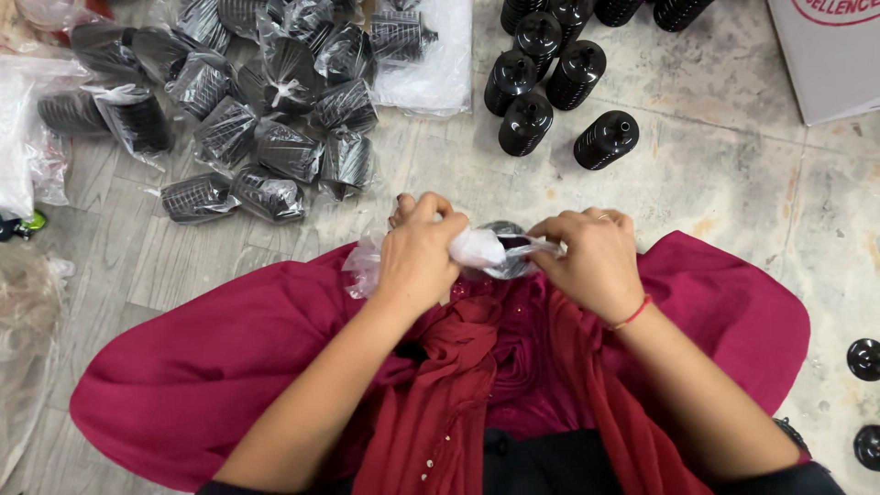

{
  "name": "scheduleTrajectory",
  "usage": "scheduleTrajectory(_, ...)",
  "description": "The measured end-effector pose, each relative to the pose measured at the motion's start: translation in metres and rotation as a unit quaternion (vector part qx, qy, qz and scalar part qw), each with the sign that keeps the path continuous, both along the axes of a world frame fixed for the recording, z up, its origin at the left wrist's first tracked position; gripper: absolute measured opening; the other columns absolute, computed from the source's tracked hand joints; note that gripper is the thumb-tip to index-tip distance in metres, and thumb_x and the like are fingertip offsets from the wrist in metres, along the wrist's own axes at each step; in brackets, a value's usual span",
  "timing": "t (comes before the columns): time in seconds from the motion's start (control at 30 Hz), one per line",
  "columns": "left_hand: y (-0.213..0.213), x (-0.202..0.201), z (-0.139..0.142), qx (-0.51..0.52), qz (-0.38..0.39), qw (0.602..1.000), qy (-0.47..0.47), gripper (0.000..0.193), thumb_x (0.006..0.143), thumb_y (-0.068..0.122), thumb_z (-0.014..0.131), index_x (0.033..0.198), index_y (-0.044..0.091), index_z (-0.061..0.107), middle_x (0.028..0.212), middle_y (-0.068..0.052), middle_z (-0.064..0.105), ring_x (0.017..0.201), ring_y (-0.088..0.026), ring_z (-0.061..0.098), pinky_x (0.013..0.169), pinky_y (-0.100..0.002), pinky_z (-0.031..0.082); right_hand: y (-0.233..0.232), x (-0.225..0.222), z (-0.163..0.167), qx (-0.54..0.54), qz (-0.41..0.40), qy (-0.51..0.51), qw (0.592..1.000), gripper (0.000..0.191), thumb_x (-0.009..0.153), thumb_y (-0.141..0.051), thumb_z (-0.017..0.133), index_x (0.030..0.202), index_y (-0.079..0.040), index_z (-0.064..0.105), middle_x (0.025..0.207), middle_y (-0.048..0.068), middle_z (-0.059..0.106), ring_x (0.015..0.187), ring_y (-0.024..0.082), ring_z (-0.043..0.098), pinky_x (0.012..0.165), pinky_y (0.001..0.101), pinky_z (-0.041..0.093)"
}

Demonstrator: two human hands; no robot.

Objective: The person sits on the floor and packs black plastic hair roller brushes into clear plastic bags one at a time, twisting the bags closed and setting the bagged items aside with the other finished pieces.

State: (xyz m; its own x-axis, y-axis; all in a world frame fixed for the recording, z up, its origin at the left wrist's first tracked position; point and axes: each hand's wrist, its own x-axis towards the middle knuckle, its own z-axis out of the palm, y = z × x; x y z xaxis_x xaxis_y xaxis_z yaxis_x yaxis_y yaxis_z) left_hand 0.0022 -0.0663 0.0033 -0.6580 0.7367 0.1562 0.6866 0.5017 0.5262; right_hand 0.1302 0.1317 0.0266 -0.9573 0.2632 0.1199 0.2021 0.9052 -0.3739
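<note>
A: Centre of the figure. What do the fingers hold?

B: The left hand (pixel 417 257) has its fingers curled tight around the gathered mouth of a clear plastic bag (pixel 477 247). The right hand (pixel 587 261) pinches the same bag from the other side, fingers clamped on the film. Inside the bag sits a black ribbed part (pixel 507 261), only partly visible between the two hands.

A: Where does the bagged part lie?

B: It is held above the person's lap, over the magenta garment (pixel 229 357) and the dark red scarf (pixel 449 385), clear of the floor.

A: And further out?

B: Ahead and to the left, a heap of bagged black parts (pixel 266 119) lies on the tiled floor (pixel 715 183). Ahead and to the right stands a group of unbagged black ribbed parts (pixel 550 82), most upright, one of them (pixel 606 139) a little apart from the rest. A flat stack of clear bags (pixel 440 73) lies between the two groups. A cardboard box (pixel 825 64) occupies the upper right corner. Two more black parts (pixel 863 359) rest at the right edge.

A: Does anything obstruct the hands?

B: Only the hands themselves, which hide most of the bag and its contents.
</note>
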Motion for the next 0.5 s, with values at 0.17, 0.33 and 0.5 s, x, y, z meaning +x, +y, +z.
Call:
scheduleTrajectory(0.17,0.001,-0.021,0.001,0.187,-0.065,0.854,-0.482,0.034,0.077,0.015,0.085,0.107,0.008,0.07,0.098,-0.005,0.074,0.096,-0.031,0.069,0.084,-0.043,0.056,0.032,-0.008,0.0,-0.464,0.043,-0.157,0.871,0.02,0.084,-0.016,0.076,0.103,-0.012,0.078,0.084,0.004,0.077,0.074,0.01,0.07,0.066,0.029,0.054)
scheduleTrajectory(0.33,-0.001,-0.032,0.02,0.097,-0.079,0.975,-0.186,0.033,0.074,0.009,0.078,0.107,0.012,0.077,0.089,-0.005,0.069,0.085,-0.029,0.069,0.072,-0.039,0.055,0.043,-0.019,0.017,-0.367,0.065,-0.119,0.92,0.034,0.083,-0.012,0.076,0.117,-0.015,0.074,0.082,0.008,0.068,0.069,0.015,0.064,0.064,0.0318,0.053)
scheduleTrajectory(0.5,-0.003,-0.025,0.031,0.084,-0.15,0.967,0.189,0.027,0.086,0.009,0.07,0.113,0.013,0.074,0.088,-0.004,0.058,0.075,-0.025,0.063,0.066,-0.04,0.048,0.019,-0.02,0.034,0.127,0.135,0.081,0.979,0.013,0.079,-0.01,0.075,0.092,-0.01,0.077,0.076,0.009,0.066,0.072,0.03,0.066,0.073,0.0441,0.052)
